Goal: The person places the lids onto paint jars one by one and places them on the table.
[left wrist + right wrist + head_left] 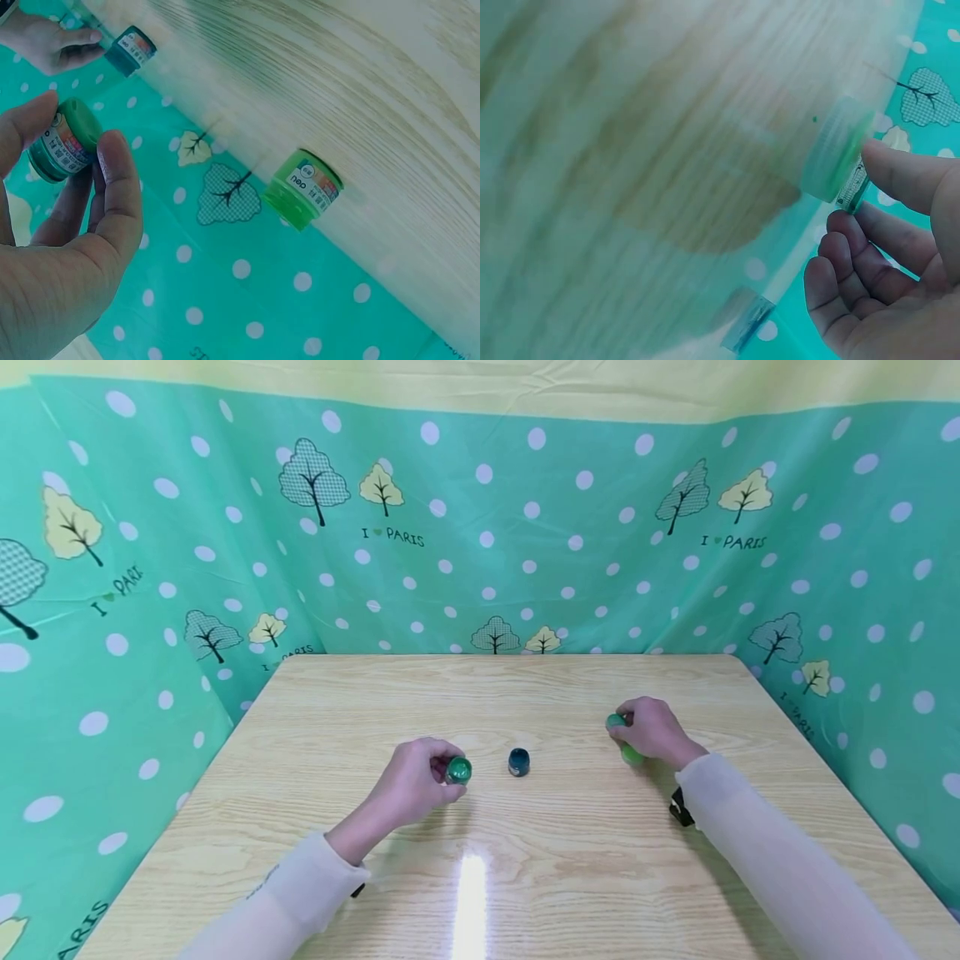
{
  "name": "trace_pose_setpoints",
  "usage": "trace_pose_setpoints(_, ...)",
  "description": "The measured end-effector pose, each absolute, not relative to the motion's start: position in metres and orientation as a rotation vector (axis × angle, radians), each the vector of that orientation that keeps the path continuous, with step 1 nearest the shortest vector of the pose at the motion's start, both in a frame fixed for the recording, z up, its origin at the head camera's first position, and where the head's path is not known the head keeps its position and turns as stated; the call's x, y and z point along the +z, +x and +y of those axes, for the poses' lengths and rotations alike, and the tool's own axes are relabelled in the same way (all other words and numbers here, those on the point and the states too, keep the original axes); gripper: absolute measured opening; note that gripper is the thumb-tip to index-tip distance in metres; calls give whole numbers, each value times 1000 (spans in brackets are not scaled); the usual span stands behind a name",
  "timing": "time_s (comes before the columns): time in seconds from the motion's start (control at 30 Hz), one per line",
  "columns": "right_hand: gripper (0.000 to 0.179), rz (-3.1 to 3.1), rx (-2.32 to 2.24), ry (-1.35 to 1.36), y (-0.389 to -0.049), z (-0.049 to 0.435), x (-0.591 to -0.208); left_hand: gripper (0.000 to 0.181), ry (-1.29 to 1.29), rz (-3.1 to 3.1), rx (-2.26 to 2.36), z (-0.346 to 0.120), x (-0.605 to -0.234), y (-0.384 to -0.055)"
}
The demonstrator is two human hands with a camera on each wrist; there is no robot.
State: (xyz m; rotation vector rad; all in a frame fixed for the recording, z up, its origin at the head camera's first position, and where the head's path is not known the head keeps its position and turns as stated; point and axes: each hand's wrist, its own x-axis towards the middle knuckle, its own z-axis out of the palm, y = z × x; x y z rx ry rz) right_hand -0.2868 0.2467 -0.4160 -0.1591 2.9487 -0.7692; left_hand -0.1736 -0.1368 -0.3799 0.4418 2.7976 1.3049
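In the head view, both my arms are reaching forward. My left hand [416,781] is gripping a green jar [459,769], my right hand [654,727] is pinching a 2nd green jar [616,721] near a lime jar [632,757], and a dark jar [519,762] is standing between my 2 hands. In the left wrist view, my fingertips [116,161] are pressing 2 sides. In the right wrist view, my lower fingers [826,292] are lying curled.

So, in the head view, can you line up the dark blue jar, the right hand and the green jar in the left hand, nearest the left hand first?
1. Green jar, held by the left hand.
2. Dark blue jar, on the table, right of that hand.
3. Right hand, farthest off to the right.
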Motion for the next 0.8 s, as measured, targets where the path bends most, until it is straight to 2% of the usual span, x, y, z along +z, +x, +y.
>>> trace_pose_setpoints(0.53, 50, 2957, -816, -162, -270, 245, -404, 31, 419, 2816, 1304, -132, -383, -172)
trace_pose_setpoints(0.8, 46, 2983, -858, -248, -260, 242, -402, 29, 457, 2818, 1307, -129, -385, -172)
